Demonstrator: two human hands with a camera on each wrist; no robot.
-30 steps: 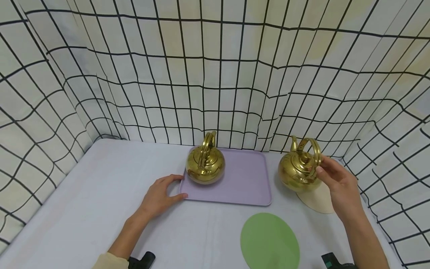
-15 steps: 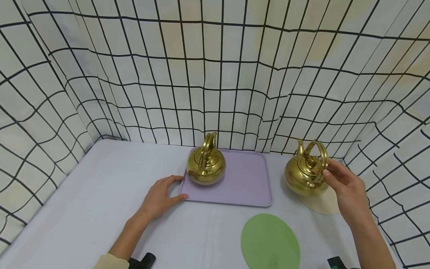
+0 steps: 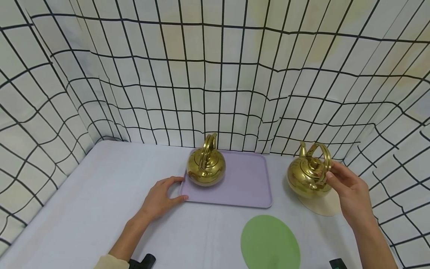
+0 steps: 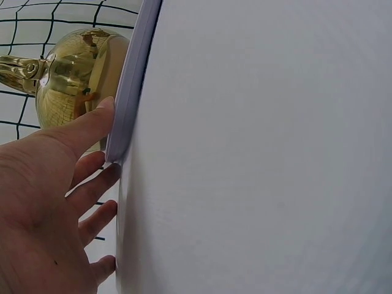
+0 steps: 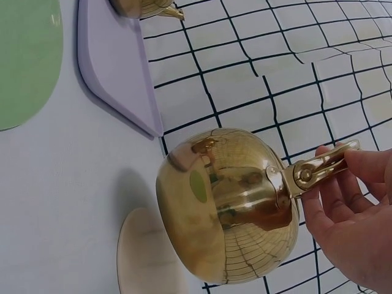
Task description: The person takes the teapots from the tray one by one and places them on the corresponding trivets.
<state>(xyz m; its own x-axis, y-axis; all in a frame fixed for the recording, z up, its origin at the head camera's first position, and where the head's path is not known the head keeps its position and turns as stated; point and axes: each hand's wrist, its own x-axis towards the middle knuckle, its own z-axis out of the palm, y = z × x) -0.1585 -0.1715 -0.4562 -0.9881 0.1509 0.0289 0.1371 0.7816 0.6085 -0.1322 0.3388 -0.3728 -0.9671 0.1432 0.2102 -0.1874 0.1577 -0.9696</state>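
Note:
My right hand (image 3: 352, 192) holds the arched handle of a shiny brass teapot (image 5: 229, 208), thumb on one side and fingers on the other. In the right wrist view the teapot hangs above the table, and a gap shows under its base. Below it lies a round beige mat (image 3: 324, 205), partly hidden by the teapot. A second brass teapot (image 3: 206, 168) stands on the left part of a lilac tray (image 3: 245, 179). My left hand (image 3: 160, 198) rests at the tray's left edge, its thumb on the rim (image 4: 125, 116) and its other fingers spread along the side.
A round green mat (image 3: 270, 241) lies on the white tablecloth (image 3: 100, 186) in front of the tray. Black wire grid panels (image 3: 221, 74) backed by pale cloth enclose the table at the back and both sides.
My right hand has carried its teapot a little to the right and nearer to me, over more of the beige mat. The left hand, the tray and the other teapot have kept their places.

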